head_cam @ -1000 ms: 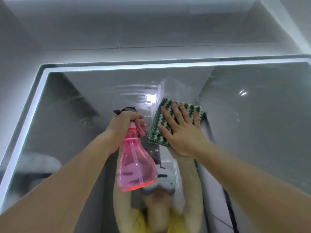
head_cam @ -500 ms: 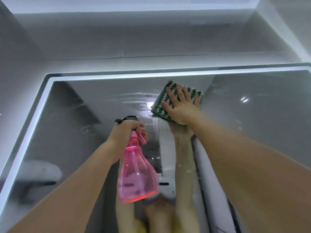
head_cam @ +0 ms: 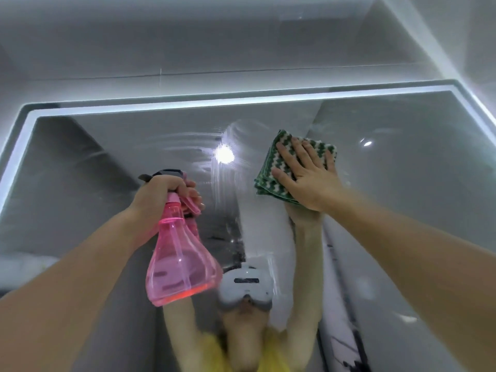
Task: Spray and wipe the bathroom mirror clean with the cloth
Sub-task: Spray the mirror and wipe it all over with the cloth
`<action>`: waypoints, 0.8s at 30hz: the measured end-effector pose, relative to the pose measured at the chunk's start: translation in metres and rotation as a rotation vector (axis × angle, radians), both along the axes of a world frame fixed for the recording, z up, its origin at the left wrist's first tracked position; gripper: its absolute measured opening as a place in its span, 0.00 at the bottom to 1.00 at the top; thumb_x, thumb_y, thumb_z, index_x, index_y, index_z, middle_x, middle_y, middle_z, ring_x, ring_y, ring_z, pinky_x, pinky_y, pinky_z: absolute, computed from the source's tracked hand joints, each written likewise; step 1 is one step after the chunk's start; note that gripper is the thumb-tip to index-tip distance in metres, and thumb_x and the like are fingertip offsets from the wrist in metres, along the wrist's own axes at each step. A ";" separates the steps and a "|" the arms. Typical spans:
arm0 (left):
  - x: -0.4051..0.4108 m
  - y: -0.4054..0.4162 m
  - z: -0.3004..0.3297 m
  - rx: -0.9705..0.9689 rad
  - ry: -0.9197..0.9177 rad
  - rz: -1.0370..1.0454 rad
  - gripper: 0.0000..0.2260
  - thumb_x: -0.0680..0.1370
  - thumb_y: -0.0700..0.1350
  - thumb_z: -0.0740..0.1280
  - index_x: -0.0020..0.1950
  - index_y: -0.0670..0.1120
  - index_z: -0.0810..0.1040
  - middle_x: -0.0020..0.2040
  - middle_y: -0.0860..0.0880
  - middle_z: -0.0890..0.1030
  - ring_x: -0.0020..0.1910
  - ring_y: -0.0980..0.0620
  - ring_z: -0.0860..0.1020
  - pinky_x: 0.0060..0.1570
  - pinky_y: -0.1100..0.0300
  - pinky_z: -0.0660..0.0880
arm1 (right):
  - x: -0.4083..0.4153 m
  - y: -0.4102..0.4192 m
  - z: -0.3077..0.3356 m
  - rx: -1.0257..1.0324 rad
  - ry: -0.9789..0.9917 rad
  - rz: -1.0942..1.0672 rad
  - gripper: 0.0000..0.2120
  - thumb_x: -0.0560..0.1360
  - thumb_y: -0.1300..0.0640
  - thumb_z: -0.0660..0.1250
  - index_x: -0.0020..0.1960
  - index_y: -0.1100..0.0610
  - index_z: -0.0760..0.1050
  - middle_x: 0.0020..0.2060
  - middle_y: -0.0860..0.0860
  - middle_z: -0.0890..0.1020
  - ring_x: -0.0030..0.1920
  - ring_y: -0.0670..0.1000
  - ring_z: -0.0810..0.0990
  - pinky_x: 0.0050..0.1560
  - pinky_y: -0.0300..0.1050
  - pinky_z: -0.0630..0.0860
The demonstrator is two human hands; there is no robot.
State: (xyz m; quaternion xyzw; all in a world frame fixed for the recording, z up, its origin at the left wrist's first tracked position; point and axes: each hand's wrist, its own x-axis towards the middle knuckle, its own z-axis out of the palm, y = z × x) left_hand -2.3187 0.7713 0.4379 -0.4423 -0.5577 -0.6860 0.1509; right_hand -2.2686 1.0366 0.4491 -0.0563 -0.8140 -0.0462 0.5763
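The soft green-and-white folded cloth (head_cam: 271, 173) bends easily, so the right hand (head_cam: 303, 175) presses it flat-fingered on the big, breakable glass mirror (head_cam: 402, 183). The left hand (head_cam: 158, 194) grips the light pink plastic spray bottle (head_cam: 179, 264) by its neck.

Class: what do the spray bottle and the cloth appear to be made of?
Bottle: likely plastic, glossy translucent pink; the liquid level shows through. Cloth: seemingly woven or knitted fabric, matt green-and-white zigzag, folded in soft layers under the right hand.
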 end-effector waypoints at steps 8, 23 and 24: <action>-0.018 -0.004 0.009 0.000 -0.023 -0.150 0.17 0.53 0.35 0.66 0.41 0.42 0.74 0.33 0.48 0.76 0.31 0.51 0.76 0.45 0.49 0.75 | -0.006 -0.020 -0.008 -0.117 0.044 0.023 0.27 0.81 0.39 0.41 0.76 0.42 0.35 0.76 0.48 0.35 0.75 0.51 0.33 0.71 0.60 0.30; -0.027 -0.008 0.008 -0.004 -0.101 -0.156 0.19 0.55 0.37 0.66 0.45 0.41 0.73 0.37 0.40 0.79 0.35 0.48 0.79 0.47 0.46 0.76 | -0.006 -0.028 0.024 0.021 0.004 0.051 0.29 0.80 0.37 0.42 0.76 0.43 0.35 0.76 0.48 0.36 0.75 0.50 0.34 0.72 0.59 0.30; -0.019 -0.006 0.006 -0.013 -0.092 -0.155 0.17 0.57 0.37 0.65 0.45 0.40 0.72 0.33 0.44 0.78 0.34 0.48 0.78 0.47 0.48 0.75 | -0.004 -0.019 0.018 0.034 0.019 0.037 0.29 0.80 0.37 0.41 0.76 0.42 0.36 0.76 0.47 0.36 0.75 0.49 0.34 0.72 0.58 0.30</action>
